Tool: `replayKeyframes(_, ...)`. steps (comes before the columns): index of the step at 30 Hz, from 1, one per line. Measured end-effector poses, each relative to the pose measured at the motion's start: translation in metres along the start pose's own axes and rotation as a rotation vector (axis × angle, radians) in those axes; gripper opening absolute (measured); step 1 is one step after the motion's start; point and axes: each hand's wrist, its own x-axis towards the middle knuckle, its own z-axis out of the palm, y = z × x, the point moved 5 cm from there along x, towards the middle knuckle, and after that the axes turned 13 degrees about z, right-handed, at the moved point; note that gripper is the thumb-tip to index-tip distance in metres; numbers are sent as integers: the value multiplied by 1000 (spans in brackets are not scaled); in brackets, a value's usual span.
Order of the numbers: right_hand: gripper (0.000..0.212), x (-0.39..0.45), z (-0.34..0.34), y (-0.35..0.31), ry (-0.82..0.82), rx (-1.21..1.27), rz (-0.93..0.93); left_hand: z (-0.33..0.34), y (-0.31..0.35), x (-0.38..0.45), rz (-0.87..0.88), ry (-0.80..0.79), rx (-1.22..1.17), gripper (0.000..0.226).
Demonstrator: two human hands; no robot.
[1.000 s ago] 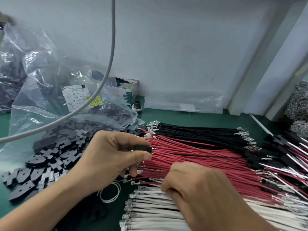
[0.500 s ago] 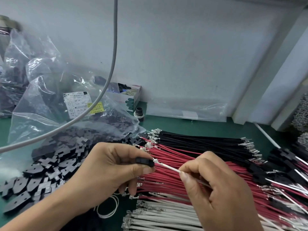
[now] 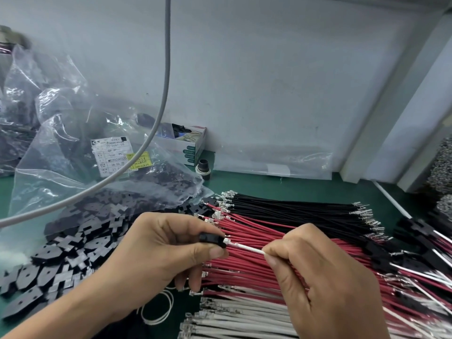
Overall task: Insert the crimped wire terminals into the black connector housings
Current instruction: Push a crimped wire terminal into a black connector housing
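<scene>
Head view: the left hand pinches a black connector housing between thumb and forefinger, above the red wires. The right hand pinches a white wire, its crimped terminal at the housing's mouth, seemingly not yet seated. Finished assemblies lie far right; many loose wires and housings remain. Room is tight, with bundles crowding the table beneath both hands.

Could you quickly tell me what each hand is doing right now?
Left hand: grips a black connector housing.
Right hand: pinches a white wire.
</scene>
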Motion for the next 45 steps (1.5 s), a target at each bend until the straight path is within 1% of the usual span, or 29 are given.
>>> replayKeyframes(3, 23, 0, -2, 1, 5, 17, -8, 0, -1, 0, -1, 3, 5, 27)
replayKeyframes(7, 23, -3, 3, -3, -15, -1, -23, 5, -2, -2, -11, -53, 14, 26)
replayKeyframes(9, 23, -4, 4, -3, -26, 8, -10, 5, -3, -2, -1, -48, 42, 25)
replayKeyframes(15, 26, -8, 12, -1, -103, 204, 99, 14, 6, -5, 80, -110, 142, 14)
replayKeyframes(21, 23, -6, 14, 5, -152, 218, 132, 11, 5, -5, 96, -46, 177, 18)
replayKeyframes(26, 28, -9, 18, 3, -120, 188, 85, 16, 3, -6, 97, -89, 201, 19)
replayKeyframes(32, 26, -13, 21, -3, -91, 170, 33, 15, 5, -7, 104, -92, 199, 18)
replayKeyframes(39, 27, 1, 7, -2, 5, 31, -47, 8, 5, -5, 107, -77, 141, 16)
replayKeyframes(43, 27, 0, 6, -4, 36, 38, -59, 5, 2, -5, 82, -52, 62, 34)
replayKeyframes(45, 27, 0, 5, -2, 29, 70, -42, 6, 0, -4, 63, -57, 29, 35)
